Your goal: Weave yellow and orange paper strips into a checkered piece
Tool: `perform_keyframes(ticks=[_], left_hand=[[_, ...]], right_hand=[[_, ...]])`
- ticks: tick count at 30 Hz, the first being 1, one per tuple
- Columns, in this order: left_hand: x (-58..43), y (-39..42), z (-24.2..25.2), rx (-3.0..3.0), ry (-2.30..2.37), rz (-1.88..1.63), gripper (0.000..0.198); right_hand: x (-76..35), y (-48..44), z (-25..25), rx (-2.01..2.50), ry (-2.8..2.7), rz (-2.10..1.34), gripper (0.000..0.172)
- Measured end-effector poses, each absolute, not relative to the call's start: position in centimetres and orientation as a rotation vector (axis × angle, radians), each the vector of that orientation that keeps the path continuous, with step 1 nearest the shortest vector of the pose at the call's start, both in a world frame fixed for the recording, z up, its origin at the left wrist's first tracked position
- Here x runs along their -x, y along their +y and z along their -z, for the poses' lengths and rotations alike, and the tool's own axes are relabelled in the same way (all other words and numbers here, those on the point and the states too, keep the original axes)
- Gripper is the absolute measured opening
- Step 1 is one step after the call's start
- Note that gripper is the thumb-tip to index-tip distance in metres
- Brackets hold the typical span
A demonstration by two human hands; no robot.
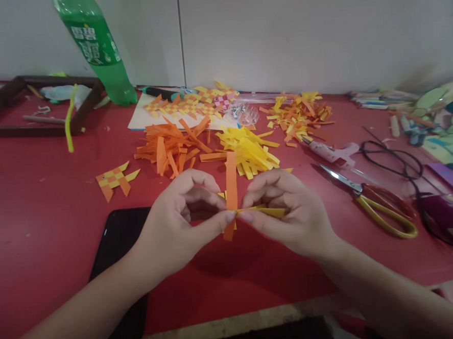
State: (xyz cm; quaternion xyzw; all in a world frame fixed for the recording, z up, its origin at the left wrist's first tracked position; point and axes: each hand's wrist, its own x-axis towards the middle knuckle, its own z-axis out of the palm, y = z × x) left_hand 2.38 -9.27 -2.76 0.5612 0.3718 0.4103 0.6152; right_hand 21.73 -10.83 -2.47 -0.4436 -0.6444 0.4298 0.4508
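Crossed orange and yellow paper strips [231,182] are pinched above the red tabletop [43,252] by the left hand [176,221] and the right hand [296,214], both curled nearly closed, thumb tips almost meeting. Just beyond, loose orange paper strips [162,152] and loose yellow paper strips [253,152] are heaped; red-and-yellow-handled metal scissors [360,188] are laid to the right.

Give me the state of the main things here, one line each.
Held strips, crossed
Left hand, pinching them
Right hand, pinching them
Orange strips, loosely heaped
Yellow strips, loosely heaped
Woven fish, lying flat
Phone, screen dark, partly covered
Scissors, blades closed
Glue gun, lying on its side
Green bottle, standing
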Motion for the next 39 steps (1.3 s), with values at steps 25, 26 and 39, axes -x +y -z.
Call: perform_keyframes(ticks=[25,26,39], left_hand=[[-2.50,-9.08,2.83,-1.267,0.833,-0.955,0.026],[-2.51,-9.11,2.82,-1.262,0.836,-0.954,0.026],[-2.47,-9.16,2.34,-1.270,0.897,-0.900,0.026]], right_hand=[[-21.73,-10.69,2.52,1.082,-1.551,-1.061,0.025],[-21.73,-10.70,2.52,1.086,-1.552,-1.055,0.025],[-21.97,-10.90,2.52,1.084,-1.597,-0.972,0.024]])
